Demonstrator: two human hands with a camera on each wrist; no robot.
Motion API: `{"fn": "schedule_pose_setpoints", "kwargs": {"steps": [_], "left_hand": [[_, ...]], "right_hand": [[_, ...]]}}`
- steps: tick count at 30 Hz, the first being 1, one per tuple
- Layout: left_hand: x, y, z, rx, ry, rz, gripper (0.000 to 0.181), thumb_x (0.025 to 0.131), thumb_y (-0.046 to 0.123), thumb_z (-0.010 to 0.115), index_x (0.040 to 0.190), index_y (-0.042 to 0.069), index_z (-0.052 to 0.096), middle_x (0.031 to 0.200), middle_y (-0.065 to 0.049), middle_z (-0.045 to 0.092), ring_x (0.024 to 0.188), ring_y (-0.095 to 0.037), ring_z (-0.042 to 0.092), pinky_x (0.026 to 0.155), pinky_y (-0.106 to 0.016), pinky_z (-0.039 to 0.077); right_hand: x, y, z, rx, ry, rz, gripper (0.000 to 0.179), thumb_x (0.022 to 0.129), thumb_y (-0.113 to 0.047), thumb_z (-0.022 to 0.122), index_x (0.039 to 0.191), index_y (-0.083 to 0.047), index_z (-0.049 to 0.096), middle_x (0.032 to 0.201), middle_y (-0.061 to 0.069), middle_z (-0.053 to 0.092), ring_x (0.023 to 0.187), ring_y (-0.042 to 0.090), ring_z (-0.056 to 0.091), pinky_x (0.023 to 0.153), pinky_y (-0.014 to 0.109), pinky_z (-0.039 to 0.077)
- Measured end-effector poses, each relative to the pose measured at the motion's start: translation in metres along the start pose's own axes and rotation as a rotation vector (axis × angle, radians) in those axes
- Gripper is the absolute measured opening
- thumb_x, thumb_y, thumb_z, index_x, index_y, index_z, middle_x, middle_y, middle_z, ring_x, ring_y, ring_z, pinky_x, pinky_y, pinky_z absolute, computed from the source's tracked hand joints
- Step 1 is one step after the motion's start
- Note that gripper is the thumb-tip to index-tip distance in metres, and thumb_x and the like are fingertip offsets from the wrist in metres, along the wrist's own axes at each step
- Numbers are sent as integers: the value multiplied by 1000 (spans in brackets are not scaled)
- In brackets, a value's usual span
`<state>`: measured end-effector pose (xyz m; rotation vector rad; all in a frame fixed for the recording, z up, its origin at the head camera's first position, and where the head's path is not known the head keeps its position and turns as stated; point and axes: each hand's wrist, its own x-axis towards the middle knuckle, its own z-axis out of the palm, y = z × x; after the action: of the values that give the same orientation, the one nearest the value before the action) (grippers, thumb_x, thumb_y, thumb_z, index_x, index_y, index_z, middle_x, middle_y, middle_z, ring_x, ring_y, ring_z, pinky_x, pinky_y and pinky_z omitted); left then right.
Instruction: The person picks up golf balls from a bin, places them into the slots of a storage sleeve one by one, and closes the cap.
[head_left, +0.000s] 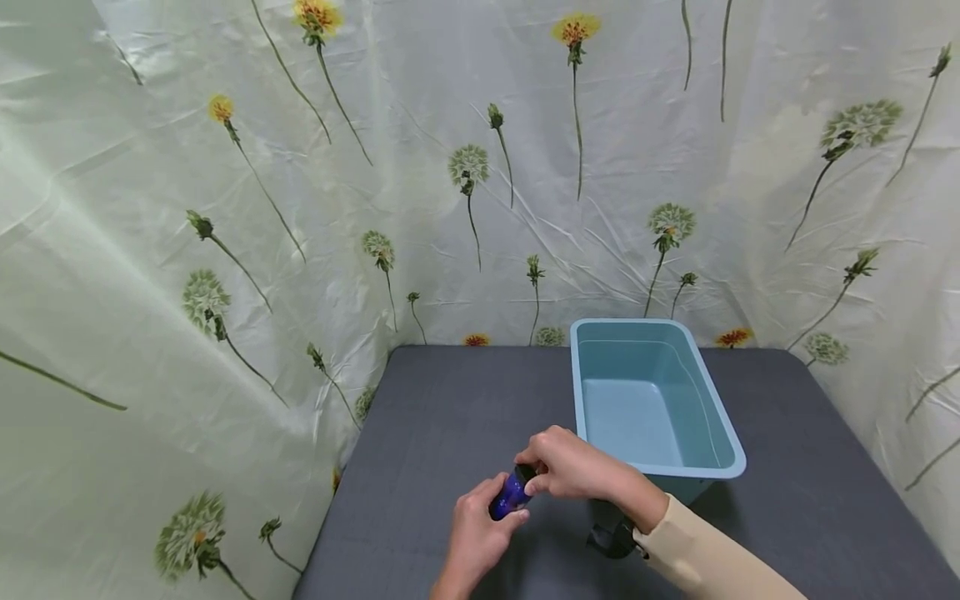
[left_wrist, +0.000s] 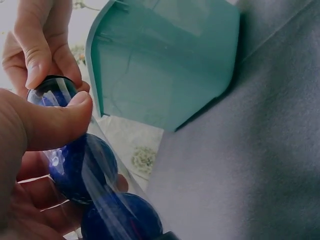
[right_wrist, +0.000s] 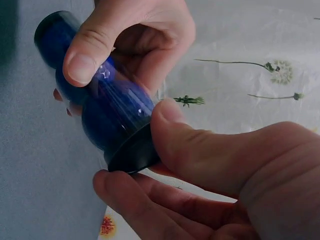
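A clear tube with several dark blue balls inside is held tilted above the table between both hands. My left hand grips the tube round its middle, the thumb lying along the near side in the left wrist view. At the upper end sits a black cap, which my right hand pinches between thumb and fingers. In the right wrist view the cap appears to be on the tube; whether it is loose I cannot tell.
A light blue plastic tub stands on the dark grey tabletop, just beyond my right hand. Behind the table hangs a pale curtain printed with dandelions. A black strap hangs at the right wrist, by a beige sleeve.
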<state>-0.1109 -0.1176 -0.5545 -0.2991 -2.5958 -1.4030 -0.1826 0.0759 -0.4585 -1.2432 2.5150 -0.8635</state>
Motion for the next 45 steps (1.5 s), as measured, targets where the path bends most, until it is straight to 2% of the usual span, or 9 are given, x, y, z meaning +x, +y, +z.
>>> {"fn": "schedule_pose_setpoints", "kwargs": {"steps": [6, 13, 18, 21, 27, 31, 35, 40, 45], "left_hand": [[-2, 0, -2, 56, 18, 53, 47, 77, 17, 89, 120, 11, 70, 104, 0, 69, 90, -12, 65, 75, -31, 56], [9, 0, -6, 63, 63, 77, 45, 79, 19, 88, 119, 15, 69, 105, 1, 69, 89, -14, 65, 76, -33, 56], [17, 0, -6, 24, 63, 100, 44, 81, 20, 87, 120, 15, 68, 104, 1, 68, 88, -14, 64, 75, -31, 56], [23, -1, -9, 20, 53, 91, 46, 80, 17, 87, 122, 15, 67, 108, 1, 68, 91, -15, 64, 76, -31, 55], [35, -12, -16, -27, 2, 59, 50, 82, 16, 85, 127, 15, 63, 116, -1, 68, 98, -18, 65, 78, -35, 55], [41, -19, -14, -69, 47, 68, 47, 84, 17, 84, 126, 15, 62, 114, -2, 68, 103, -22, 67, 85, -44, 55], [54, -23, -17, -116, 95, 34, 46, 84, 15, 84, 125, 14, 62, 113, -5, 69, 109, -28, 66, 93, -52, 50], [75, -33, -27, -147, 126, -21, 47, 83, 12, 84, 125, 16, 62, 116, -7, 68, 113, -32, 65, 92, -54, 51], [99, -49, -34, -181, 174, -68, 46, 83, 11, 84, 123, 11, 62, 115, -10, 67, 113, -32, 65, 92, -55, 51]], "right_hand": [[0, 5, 6, -15, -17, -26, 27, 86, -14, 82, 113, -11, 76, 80, -11, 60, 65, 0, 51, 57, 19, 45], [2, 11, 5, 25, 63, -3, 34, 87, -15, 80, 120, -7, 73, 93, -2, 66, 77, 1, 56, 65, 21, 50], [2, 12, 0, 22, 100, 11, 36, 88, -18, 80, 122, -8, 73, 95, -2, 66, 74, 2, 55, 62, 23, 49], [1, 11, -1, 33, 135, 31, 40, 87, -21, 81, 125, -9, 71, 95, -1, 65, 72, 2, 54, 60, 24, 48], [-4, 9, 2, 98, 196, 52, 51, 87, -21, 82, 134, -12, 65, 104, -3, 64, 87, 11, 63, 74, 28, 55], [-17, 10, -10, 59, 241, 94, 49, 91, -29, 78, 136, -19, 63, 114, -9, 63, 94, 9, 61, 79, 31, 54], [-36, 15, -30, 17, 270, 170, 45, 92, -30, 76, 135, -23, 64, 120, -9, 61, 100, 11, 60, 80, 36, 52], [-63, 25, -51, -38, 308, 205, 43, 92, -28, 76, 133, -21, 66, 123, -3, 63, 108, 16, 61, 82, 39, 52], [-92, 41, -63, -86, 374, 235, 39, 92, -28, 76, 130, -22, 68, 124, -5, 63, 112, 18, 61, 80, 40, 52]]}}
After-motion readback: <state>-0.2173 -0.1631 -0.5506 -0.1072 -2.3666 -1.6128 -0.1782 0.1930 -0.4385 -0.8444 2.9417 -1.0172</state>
